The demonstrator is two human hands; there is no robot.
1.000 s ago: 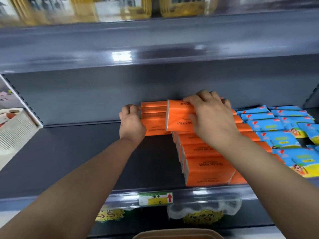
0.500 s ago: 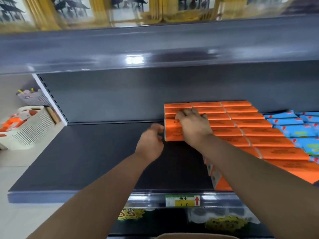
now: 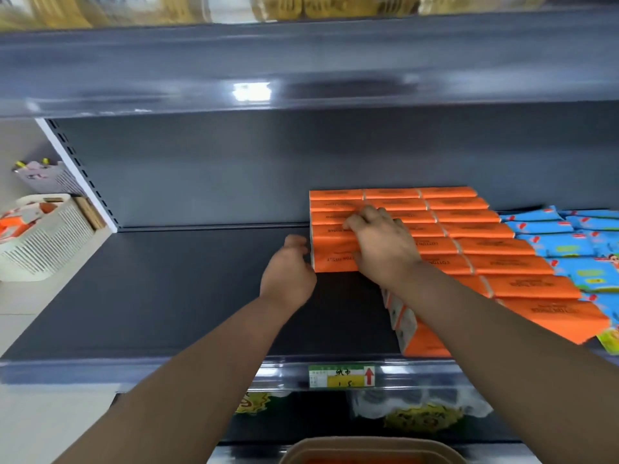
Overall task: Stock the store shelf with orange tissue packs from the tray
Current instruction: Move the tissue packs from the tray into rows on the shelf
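Packs (image 3: 469, 229) rest on: shelf (image 3: 150, 296), a dark deck, bare from 9 o'clock to centre, which looks like room for more columns.
Packs, layout: orange, on edge in tight rows from centre to 3 o'clock. The leftmost column stops short of the front lip, so more likely belong there.
Blue packs (image 3: 576, 242): touching the orange block at 3 o'clock, a separate product.
Basket (image 3: 50, 242): white, beyond the shelf end at 9 o'clock.
Tray (image 3: 368, 445): rim only, at 6 o'clock, probably placed for short reaches.
Right hand (image 3: 378, 242): fingers bent over the leftmost column's top, thumb on its near face, gripping the front packs, probably to seat them square.
Left hand (image 3: 288, 272): curled, holding nothing, fingers butted against the block's left end, likely as a stop keeping it flush.
Tag (image 3: 341, 376): on the lip at 6 o'clock.
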